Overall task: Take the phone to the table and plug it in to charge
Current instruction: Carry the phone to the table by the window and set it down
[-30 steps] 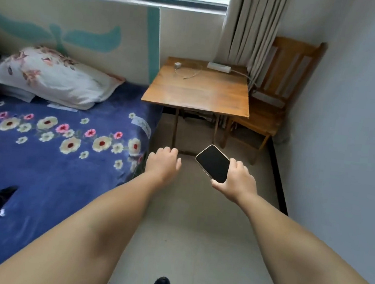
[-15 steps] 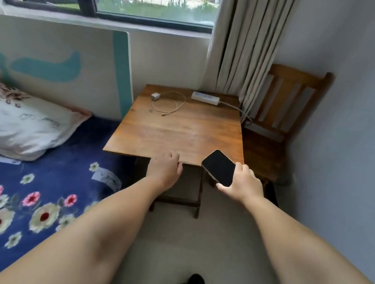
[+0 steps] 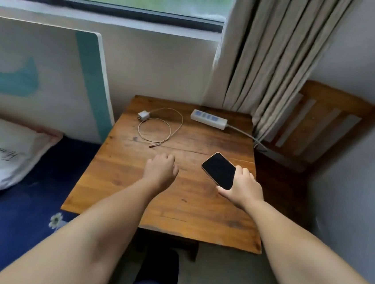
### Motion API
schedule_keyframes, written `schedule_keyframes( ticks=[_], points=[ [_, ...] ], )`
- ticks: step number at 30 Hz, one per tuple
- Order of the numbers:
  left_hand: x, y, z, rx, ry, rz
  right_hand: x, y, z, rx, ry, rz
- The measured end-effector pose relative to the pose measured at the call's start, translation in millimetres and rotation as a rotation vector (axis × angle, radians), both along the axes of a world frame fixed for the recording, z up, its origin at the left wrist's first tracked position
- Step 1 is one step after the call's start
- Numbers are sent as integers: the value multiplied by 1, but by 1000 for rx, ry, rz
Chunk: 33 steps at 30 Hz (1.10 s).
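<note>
Phone [image 3: 219, 169]: clamped in your right hand [image 3: 243, 188], screen up, over the surface [image 3: 197, 212], likely so its port end stays reachable.
Left hand [image 3: 160, 171]: empty, fingers loosely curled, nearest the cable [image 3: 160, 127], probably to take its loose end.
Charger [image 3: 143, 115]: lies unplugged, near the power strip [image 3: 208, 119].

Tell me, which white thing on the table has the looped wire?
The small charger plug near the table's back left has the looped wire. The long power strip has a straight cord running off right.
</note>
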<state>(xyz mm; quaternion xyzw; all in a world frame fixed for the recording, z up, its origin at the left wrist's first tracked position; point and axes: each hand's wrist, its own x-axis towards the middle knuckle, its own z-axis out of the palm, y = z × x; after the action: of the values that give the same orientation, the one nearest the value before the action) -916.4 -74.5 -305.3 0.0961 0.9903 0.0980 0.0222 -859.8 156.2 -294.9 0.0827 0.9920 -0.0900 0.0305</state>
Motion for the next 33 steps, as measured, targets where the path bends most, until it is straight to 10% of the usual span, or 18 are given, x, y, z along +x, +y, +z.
schedule_keyframes(
  ticks=[13,33],
  points=[
    [-231,33,-103,40,-261,-234,-195,20,-99,-135,-177,-352],
    [-236,40,-211,-34,-139,-329,-210,31,-184,-67,-110,-294]
  ],
)
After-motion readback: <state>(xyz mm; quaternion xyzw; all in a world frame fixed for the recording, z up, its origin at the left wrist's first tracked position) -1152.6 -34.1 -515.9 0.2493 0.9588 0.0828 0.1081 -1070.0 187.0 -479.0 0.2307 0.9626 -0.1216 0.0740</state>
